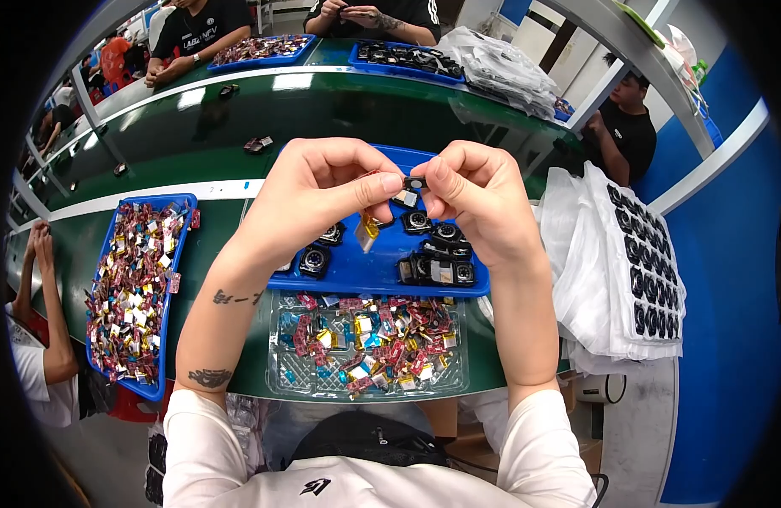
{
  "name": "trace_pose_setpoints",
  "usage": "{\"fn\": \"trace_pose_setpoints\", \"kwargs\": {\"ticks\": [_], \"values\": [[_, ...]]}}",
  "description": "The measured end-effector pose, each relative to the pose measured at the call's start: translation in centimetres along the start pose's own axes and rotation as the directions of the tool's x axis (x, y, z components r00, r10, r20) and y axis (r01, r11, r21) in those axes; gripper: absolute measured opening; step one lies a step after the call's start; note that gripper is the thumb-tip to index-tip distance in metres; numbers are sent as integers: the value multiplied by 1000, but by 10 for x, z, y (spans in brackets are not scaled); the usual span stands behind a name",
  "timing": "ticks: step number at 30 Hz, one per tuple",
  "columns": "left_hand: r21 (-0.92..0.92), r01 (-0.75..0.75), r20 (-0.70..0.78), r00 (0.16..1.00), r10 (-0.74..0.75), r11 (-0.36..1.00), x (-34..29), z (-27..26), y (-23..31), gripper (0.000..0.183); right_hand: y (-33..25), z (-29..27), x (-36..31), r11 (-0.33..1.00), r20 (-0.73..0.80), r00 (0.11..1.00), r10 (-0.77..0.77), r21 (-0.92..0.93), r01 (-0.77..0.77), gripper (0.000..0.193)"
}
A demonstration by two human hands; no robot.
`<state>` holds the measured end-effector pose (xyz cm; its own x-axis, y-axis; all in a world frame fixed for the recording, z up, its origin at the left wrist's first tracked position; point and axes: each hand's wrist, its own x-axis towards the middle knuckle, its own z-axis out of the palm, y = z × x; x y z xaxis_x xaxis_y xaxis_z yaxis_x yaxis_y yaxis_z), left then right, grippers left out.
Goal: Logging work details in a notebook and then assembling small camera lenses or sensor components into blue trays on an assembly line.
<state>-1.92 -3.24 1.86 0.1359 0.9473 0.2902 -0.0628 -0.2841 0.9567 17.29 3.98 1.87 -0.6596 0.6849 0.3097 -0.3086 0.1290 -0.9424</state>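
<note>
Both my hands are raised over a blue tray (322, 288), fingertips nearly meeting. My right hand (483, 190) pinches a small black housing (416, 182) between thumb and fingers. My left hand (322, 190) is closed in a pinch at the left end of that housing. Below the left fingers hangs a small silver battery with yellow tape (367, 234); its upper end is hidden by the fingers, so what it joins cannot be made out. In the tray lie several black camera-like units (314, 260) with round faces, most of them behind and under my hands.
Nearest me, a clear plastic tray (282, 372) holds red circuit boards with batteries. Left stands a blue tray (164, 372) heaped with similar boards. At right is a white foam stack (576, 279) bearing black round-faced units (648, 262). Beyond runs a green conveyor (339, 110); people work around it.
</note>
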Motion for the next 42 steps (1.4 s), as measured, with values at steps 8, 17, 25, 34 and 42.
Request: {"fn": "trace_pose_setpoints", "kwargs": {"ticks": [8,17,25,34,42], "values": [[-8,6,21,1000,-6,1000,0,1,-1,15,4,3,2,979,23,996,89,183,-91,20],[23,-1,84,996,-1,1000,-1,-2,-1,14,7,6,1,985,-31,994,108,138,-103,19],[69,-54,88,995,47,996,3,-11,-2,16,1,15,-2,1000,-39,999,11,-18,-12,21],[41,-84,28,996,83,996,3,-12,-3,17,1,23,-1,998,-74,996,-55,35,57,21],[123,-127,-65,989,135,984,0,-4,-2,16,8,25,-2,800,-129,880,-457,-492,343,10]]}}
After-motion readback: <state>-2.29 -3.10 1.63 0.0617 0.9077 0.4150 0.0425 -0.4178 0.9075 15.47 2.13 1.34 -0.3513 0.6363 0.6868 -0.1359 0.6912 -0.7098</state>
